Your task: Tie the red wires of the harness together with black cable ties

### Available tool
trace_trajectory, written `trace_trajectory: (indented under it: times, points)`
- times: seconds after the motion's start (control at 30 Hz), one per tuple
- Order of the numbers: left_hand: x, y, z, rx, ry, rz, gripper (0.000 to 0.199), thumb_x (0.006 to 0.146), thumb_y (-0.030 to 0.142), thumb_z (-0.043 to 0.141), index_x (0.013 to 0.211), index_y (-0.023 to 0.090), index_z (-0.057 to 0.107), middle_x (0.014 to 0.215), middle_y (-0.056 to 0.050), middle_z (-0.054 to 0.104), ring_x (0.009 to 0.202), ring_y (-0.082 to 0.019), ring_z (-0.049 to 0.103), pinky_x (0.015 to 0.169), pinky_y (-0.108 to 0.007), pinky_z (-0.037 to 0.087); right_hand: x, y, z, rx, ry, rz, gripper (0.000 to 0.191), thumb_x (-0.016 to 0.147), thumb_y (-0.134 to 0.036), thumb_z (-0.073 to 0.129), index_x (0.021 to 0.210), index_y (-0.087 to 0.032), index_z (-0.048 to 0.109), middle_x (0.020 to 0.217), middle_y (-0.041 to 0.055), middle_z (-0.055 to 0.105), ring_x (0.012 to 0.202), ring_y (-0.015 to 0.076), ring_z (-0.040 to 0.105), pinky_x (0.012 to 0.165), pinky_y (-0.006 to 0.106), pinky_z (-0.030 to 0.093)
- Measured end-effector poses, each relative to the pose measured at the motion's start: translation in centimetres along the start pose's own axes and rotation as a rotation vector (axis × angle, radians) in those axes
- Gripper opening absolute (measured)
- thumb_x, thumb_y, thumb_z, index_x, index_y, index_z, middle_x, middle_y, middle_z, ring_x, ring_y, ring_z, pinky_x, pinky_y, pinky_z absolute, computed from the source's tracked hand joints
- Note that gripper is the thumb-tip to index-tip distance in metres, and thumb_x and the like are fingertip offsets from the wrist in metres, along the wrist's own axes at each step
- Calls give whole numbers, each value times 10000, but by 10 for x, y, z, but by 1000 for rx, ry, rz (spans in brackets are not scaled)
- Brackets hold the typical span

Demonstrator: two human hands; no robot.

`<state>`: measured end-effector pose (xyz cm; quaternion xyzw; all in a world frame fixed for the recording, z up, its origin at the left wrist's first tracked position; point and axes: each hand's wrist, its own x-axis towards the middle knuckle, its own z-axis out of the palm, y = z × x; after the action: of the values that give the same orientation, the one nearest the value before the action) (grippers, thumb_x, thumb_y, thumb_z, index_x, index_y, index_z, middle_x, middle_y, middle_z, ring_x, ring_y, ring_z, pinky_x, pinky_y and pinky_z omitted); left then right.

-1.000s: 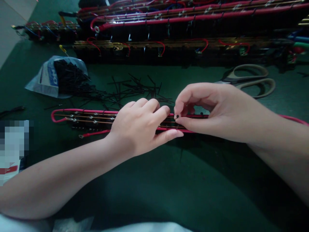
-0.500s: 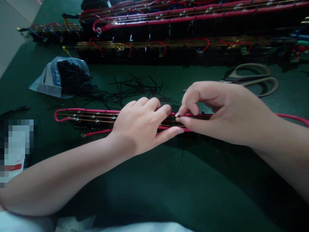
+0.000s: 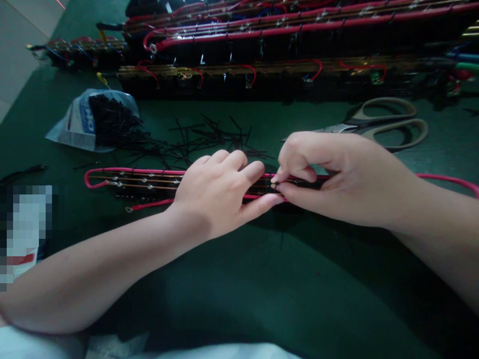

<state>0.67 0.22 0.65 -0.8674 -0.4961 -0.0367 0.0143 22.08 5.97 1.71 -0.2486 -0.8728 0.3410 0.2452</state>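
Observation:
A long dark strip assembly (image 3: 144, 180) with copper rods and a red cable around it lies across the green table. My left hand (image 3: 220, 192) rests over its middle, fingers curled round it and thumb along the near edge. Just to the right, my right hand (image 3: 337, 174) pinches a small black cable tie (image 3: 276, 185) between thumb and forefinger, on top of the assembly. The tie's far part is hidden by the fingers.
Behind the hands lie loose black ties (image 3: 209, 132), an open plastic bag (image 3: 80, 119) of ties and scissors (image 3: 392, 124). More wired assemblies (image 3: 239, 35) line the back. A blurred packet (image 3: 28, 219) sits at the left.
My right hand has shifted slightly left and toward me, its fingers curling closer over the tie. My left hand has stayed almost still.

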Motion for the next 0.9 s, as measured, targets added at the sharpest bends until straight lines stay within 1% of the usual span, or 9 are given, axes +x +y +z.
trace_trajectory:
  times: [0.13, 0.27, 0.37, 0.47, 0.57, 0.7, 0.83, 0.9]
  points:
    - [-1, 0, 2, 8, 15, 7, 509, 1061, 644, 402, 1097, 222, 684, 1014, -77, 692, 897, -286, 628, 702, -400, 451, -2, 0, 0, -59, 8, -39, 386, 888, -117, 613, 710, -258, 302, 719, -26, 507, 675, 137, 486, 586, 315, 329]
    - [-2, -1, 3, 17, 41, 17, 532, 1063, 662, 385, 1095, 222, 682, 1008, -72, 696, 881, -272, 629, 692, -387, 432, -1, 0, 2, -70, 2, -105, 391, 877, -44, 574, 702, -247, 288, 699, -30, 486, 686, 130, 464, 612, 304, 344]
    - [-2, -2, 4, 24, 63, 22, 554, 1064, 680, 370, 1078, 221, 680, 997, -69, 696, 868, -264, 632, 680, -379, 419, 0, 1, 2, -66, -17, -137, 392, 849, -6, 570, 671, -232, 304, 680, -37, 484, 668, 113, 458, 596, 282, 352]
    - [-3, -2, 4, 29, 63, 28, 572, 1060, 696, 368, 1076, 217, 681, 1010, -73, 700, 868, -266, 636, 680, -384, 425, 1, 1, 2, -40, -37, -127, 384, 851, -18, 608, 654, -225, 352, 673, -42, 497, 654, 101, 468, 585, 265, 368]
    - [-3, -2, 3, 24, 56, 27, 578, 1055, 701, 379, 1086, 213, 686, 1031, -81, 706, 881, -273, 640, 684, -391, 437, 1, 1, 1, 30, -57, -105, 329, 886, -64, 631, 688, -224, 422, 676, -52, 517, 635, 88, 482, 574, 245, 393]
    - [-2, -2, 3, 8, 42, 33, 549, 1070, 661, 386, 1120, 206, 689, 1026, -82, 704, 877, -266, 641, 682, -386, 443, 3, 1, 1, 24, -18, -66, 249, 921, -125, 660, 753, -218, 502, 693, -63, 537, 605, 75, 483, 521, 222, 384]
    - [-2, -3, 3, 6, 40, 36, 526, 1064, 651, 420, 1127, 204, 689, 1002, -78, 695, 876, -265, 641, 686, -386, 449, 4, 2, 0, 36, -31, -27, 212, 913, -123, 676, 779, -217, 541, 748, -51, 577, 658, 94, 530, 562, 233, 439]
    - [-1, -3, 3, 1, 47, 37, 547, 1066, 665, 393, 1106, 206, 689, 989, -74, 691, 877, -269, 640, 687, -391, 448, 4, 2, 0, 53, -39, -20, 232, 899, -115, 685, 771, -225, 526, 768, -47, 603, 679, 103, 551, 577, 241, 456]
